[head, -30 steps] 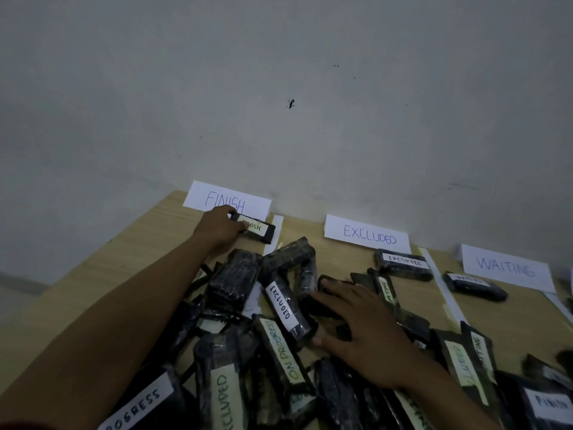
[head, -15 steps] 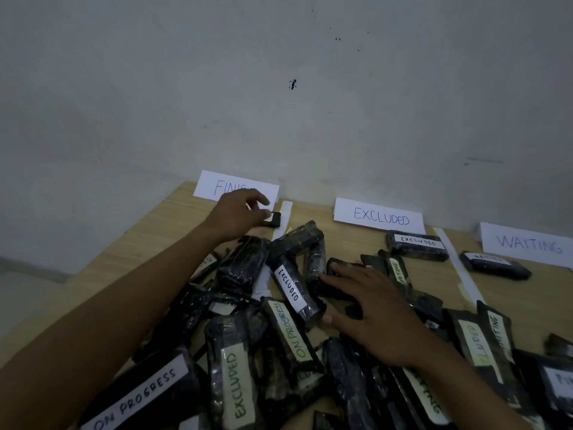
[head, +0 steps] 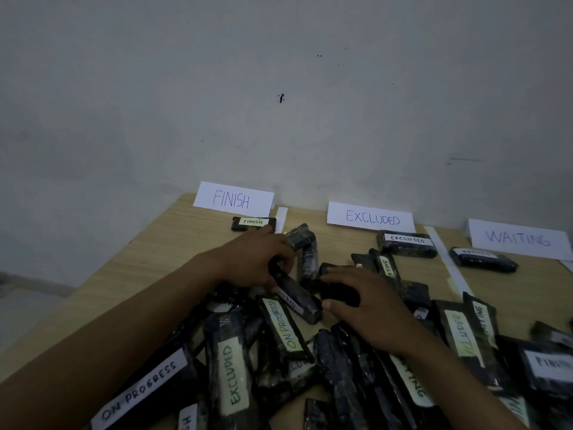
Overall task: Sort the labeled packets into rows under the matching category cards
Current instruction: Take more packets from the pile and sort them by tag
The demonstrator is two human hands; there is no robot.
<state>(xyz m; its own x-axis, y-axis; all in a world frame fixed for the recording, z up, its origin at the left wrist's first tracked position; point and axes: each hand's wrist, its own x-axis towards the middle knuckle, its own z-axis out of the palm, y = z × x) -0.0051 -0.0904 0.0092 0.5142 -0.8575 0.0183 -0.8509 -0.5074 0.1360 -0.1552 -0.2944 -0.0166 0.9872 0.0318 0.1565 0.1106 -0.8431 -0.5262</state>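
Packets [head: 279,352] in black wrap lie heaped on the near table [head: 155,268], with single ones just under the far FINISH card [head: 233,199], EXCLUDED card [head: 371,217] and WAITING card [head: 517,238]. The left hand [head: 251,262] curls its fingers round a dark packet [head: 297,297] at the heap's far edge, its half-hidden label seemingly EXCLUDED; just right of it, the right hand [head: 369,308] clasps a black packet [head: 339,291] between fingers and thumb

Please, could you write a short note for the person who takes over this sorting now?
Left hand: grips a pile packet, label ending LUDED.
Right hand: lies on a dark packet; grip unclear.
Done: FINISH packet under FINISH card, EXCLUDED packet under EXCLUDED card, WAITING packet under WAITING card.
Left: the mixed pile, nearer you, unsorted.
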